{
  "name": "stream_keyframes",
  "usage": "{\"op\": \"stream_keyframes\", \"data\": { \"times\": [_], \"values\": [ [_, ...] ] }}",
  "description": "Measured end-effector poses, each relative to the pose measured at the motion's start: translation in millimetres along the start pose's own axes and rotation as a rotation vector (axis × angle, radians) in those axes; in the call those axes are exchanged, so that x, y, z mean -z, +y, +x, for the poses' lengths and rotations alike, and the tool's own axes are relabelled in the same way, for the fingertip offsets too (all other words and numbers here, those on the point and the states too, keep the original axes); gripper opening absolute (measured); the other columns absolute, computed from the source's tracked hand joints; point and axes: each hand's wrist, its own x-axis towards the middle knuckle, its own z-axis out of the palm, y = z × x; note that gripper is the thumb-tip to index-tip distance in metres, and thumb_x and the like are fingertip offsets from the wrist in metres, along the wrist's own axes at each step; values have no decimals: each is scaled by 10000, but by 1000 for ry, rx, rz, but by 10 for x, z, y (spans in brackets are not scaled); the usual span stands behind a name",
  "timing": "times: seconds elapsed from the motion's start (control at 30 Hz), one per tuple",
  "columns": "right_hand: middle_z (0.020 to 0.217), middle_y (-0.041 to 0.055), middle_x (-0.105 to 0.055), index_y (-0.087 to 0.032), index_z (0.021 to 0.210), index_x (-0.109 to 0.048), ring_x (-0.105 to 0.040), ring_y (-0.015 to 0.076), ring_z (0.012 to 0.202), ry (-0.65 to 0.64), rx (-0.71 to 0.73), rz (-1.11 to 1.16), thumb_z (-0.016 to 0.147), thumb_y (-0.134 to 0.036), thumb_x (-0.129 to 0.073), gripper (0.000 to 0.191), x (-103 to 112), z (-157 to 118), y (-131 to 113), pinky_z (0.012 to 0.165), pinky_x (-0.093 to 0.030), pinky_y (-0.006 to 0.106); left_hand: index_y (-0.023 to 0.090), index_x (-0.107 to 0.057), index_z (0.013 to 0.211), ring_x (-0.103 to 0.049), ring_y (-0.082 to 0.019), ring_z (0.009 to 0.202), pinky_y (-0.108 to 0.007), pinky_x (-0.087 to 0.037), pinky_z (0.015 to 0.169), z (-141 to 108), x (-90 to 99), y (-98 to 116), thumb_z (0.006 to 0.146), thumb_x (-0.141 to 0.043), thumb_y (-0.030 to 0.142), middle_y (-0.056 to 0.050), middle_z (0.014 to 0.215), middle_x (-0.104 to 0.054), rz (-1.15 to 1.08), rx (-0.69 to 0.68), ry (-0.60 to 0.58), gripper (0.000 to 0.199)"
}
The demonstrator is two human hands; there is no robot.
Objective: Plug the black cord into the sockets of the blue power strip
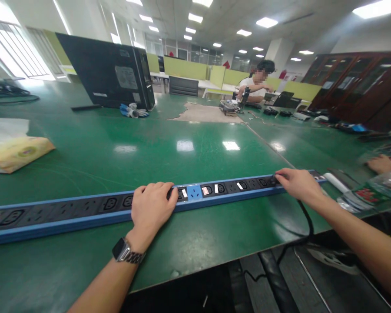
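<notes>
A long blue power strip [194, 192] with black sockets lies across the green table near its front edge. My left hand [153, 204], with a watch on its wrist, is wrapped over the strip left of the blue socket, its thumb along the front side. Several small white labels stick to the strip's face. Toward the strip's right end, my right hand [296, 182] pinches a black plug [273, 179] at a socket; how deep it sits cannot be seen. A black cable [309, 219] hangs below that hand and runs over the table edge.
A black computer case [107, 74] stands at the back left, with gloves [133, 110] beside it. A tissue pack [19, 150] lies at left. Right are a plastic bottle [365, 195] and another person's hand [381, 164]. Someone [256, 84] sits across the table.
</notes>
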Motion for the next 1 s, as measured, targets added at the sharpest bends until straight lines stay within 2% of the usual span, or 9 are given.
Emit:
{"op": "stream_keyframes", "data": {
  "times": [0.1,0.13,0.2,0.27,0.37,0.57,0.77,0.9,1.0],
  "values": [
    [718,61,-712,-200,967,-727,-642,206,659,144,-96,201,823,-441,-500,362,242,-40,-211,594,-431,291,240,-699,981,-631,-266,936,-434,-365,852,-6,-11,10,919,-368,418,-40,965,-732,5,2,8,381],
    [659,45,-693,-194,954,-725,-624,187,603,117,-81,287,813,-441,-509,357,300,-73,-336,572,-423,281,241,-698,983,-629,-265,939,-432,-363,851,-7,-15,12,920,-366,419,-41,967,-732,7,4,14,383],
    [567,13,-653,-193,917,-721,-580,156,514,-48,21,425,801,-436,-520,336,358,-146,-633,529,-402,264,241,-696,991,-626,-261,945,-427,-358,852,-8,-21,13,921,-362,420,-43,973,-732,7,6,24,386],
    [543,0,-639,-197,890,-719,-565,145,494,-157,98,468,794,-424,-524,314,342,-193,-921,511,-385,256,239,-695,994,-624,-256,946,-421,-354,855,-8,-21,10,923,-360,418,-46,978,-733,3,1,21,387],
    [539,0,-635,-200,863,-716,-577,146,513,-192,109,471,788,-407,-525,291,250,-177,-1202,518,-383,251,240,-698,978,-623,-254,925,-420,-354,848,-9,-14,2,924,-354,413,-51,958,-733,1,-11,13,388],
    [639,17,-663,-243,826,-707,-597,163,607,-189,133,304,801,-398,-498,261,138,-127,-1317,552,-365,256,242,-697,975,-622,-248,923,-412,-352,850,-12,-10,3,923,-359,414,-52,961,-735,-4,0,18,383],
    [762,56,-693,-253,921,-689,-617,201,702,-136,175,56,855,-393,-450,284,64,-238,-1422,571,-328,268,231,-702,971,-622,-261,921,-436,-358,858,-20,-19,6,922,-367,407,-59,958,-732,-34,-5,27,382],
    [677,31,-661,-228,857,-681,-589,171,639,-167,188,164,831,-372,-502,232,126,-251,-1407,563,-326,252,221,-697,978,-608,-253,979,-419,-378,888,-47,-8,-17,905,-414,375,-62,996,-721,-159,23,124,330],
    [558,0,-599,-212,766,-660,-539,144,547,-57,138,385,809,-401,-535,231,340,-303,-1478,528,-315,244,196,-686,965,-598,-224,1003,-372,-406,914,-67,-10,-46,896,-444,334,-65,1013,-710,-328,32,232,287]
  ]
}}
